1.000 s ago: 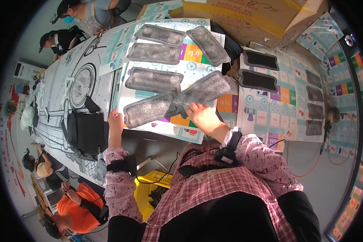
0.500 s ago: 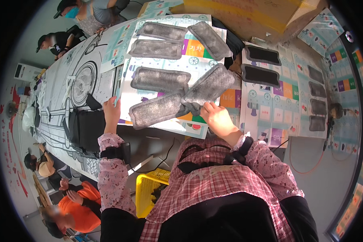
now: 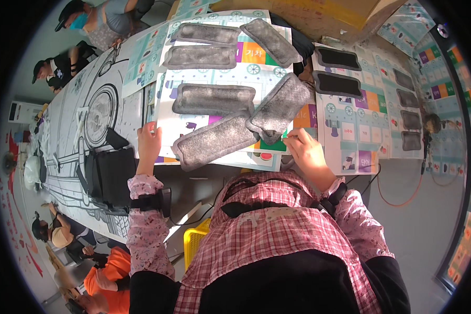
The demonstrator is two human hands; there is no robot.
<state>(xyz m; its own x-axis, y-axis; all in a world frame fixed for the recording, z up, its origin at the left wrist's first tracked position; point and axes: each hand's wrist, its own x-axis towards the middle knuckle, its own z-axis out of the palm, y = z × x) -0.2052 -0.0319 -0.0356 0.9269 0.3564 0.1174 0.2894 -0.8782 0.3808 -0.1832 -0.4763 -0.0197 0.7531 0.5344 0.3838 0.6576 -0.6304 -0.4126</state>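
Note:
Several grey, fuzzy, oblong pads lie on printed sheets (image 3: 206, 158) in front of me. Two of the nearest overlap: a slanted lower pad (image 3: 217, 140) and a tilted pad (image 3: 281, 102), with a small dark crumpled piece (image 3: 270, 136) at its lower end. My right hand (image 3: 310, 156) is beside that piece, thumb and fingertips pinched together; what they hold, if anything, is too small to make out. At the sheets' left edge is my left hand (image 3: 149, 142), its thumb and fingers slightly curled and apart, with no object visible between them.
Black oblong pads (image 3: 337, 83) and smaller dark pads (image 3: 411, 120) lie to the right. A cardboard box (image 3: 319, 13) stands at the back. Left are a black bag-like item (image 3: 110, 175) and a car-printed surface (image 3: 63, 125). Below is a yellow basket (image 3: 193, 243). Other people are at the left.
My right hand has moved right, away from the overlapping pads. The tilted pad now stands steeper, and its lower end has shifted right. My left hand stays near the sheets' left edge.

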